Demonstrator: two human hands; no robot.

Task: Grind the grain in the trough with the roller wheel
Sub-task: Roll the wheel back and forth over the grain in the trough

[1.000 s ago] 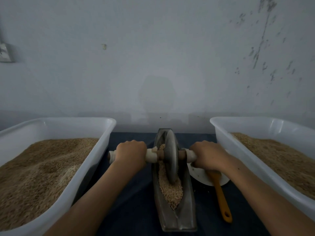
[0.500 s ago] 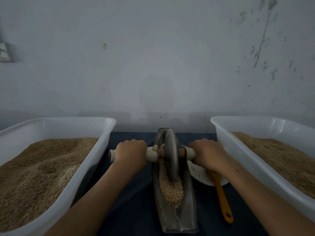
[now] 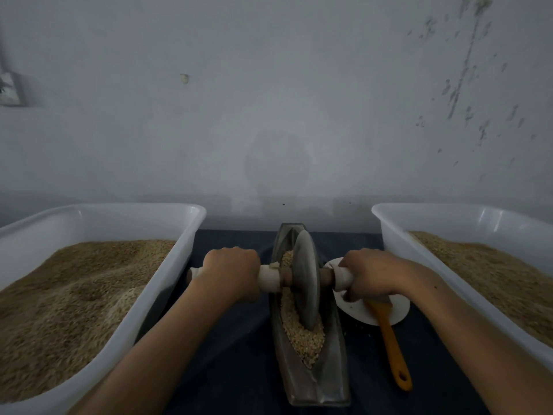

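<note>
A narrow dark metal trough (image 3: pixel 332 381) lies lengthwise on the table in front of me, with pale crushed grain (image 3: pixel 302 336) along its groove. The grey roller wheel (image 3: pixel 305 280) stands upright in the groove, around the trough's middle, with grain before and behind it. A light wooden axle runs through the wheel. My left hand (image 3: pixel 230 272) grips the axle's left handle and my right hand (image 3: pixel 369 275) grips its right handle, both with the knuckles up.
A white tub (image 3: pixel 167 283) of grain stands left of the trough and a second white tub (image 3: pixel 398 250) of grain stands right. Between the trough and the right tub sits a small white dish (image 3: pixel 356 308) holding an orange-handled brush (image 3: pixel 393 351). A grey wall rises just behind.
Both hands and the wheel went slightly away along the trough, then came back a little toward me. The grips on the axle stay the same.
</note>
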